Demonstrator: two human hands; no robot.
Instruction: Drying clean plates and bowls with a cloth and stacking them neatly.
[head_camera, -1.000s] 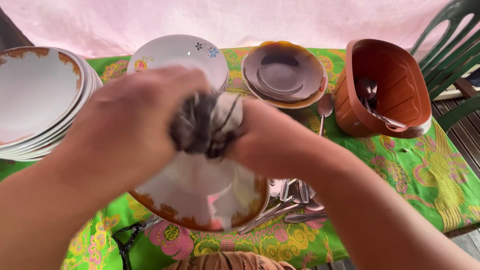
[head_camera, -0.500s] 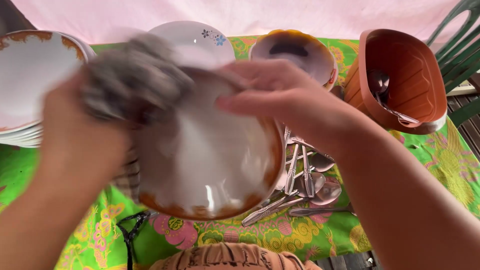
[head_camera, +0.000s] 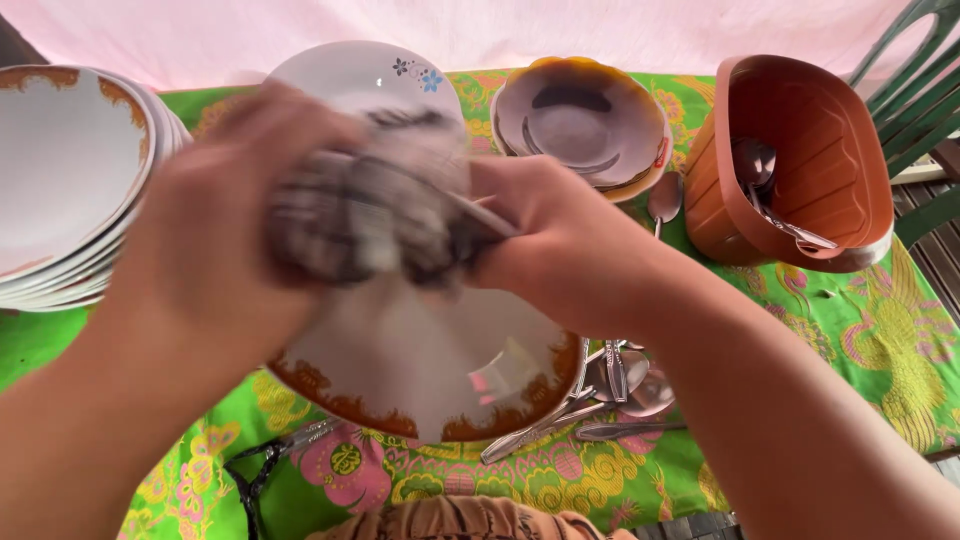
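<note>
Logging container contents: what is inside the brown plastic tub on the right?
The brown plastic tub holds metal spoons, lying against its inner wall. Its near wall hides part of the bottom, so their number is unclear.

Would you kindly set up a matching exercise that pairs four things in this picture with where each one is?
Things:
1. checked cloth
2. stack of white plates
3. terracotta tub
4. loose spoons

Places:
A. far right of the table
B. bunched in both hands over the plate
C. on the tablecloth, right of the held plate
D. far left

Pairs: 1-B, 2-D, 3-A, 4-C
</note>
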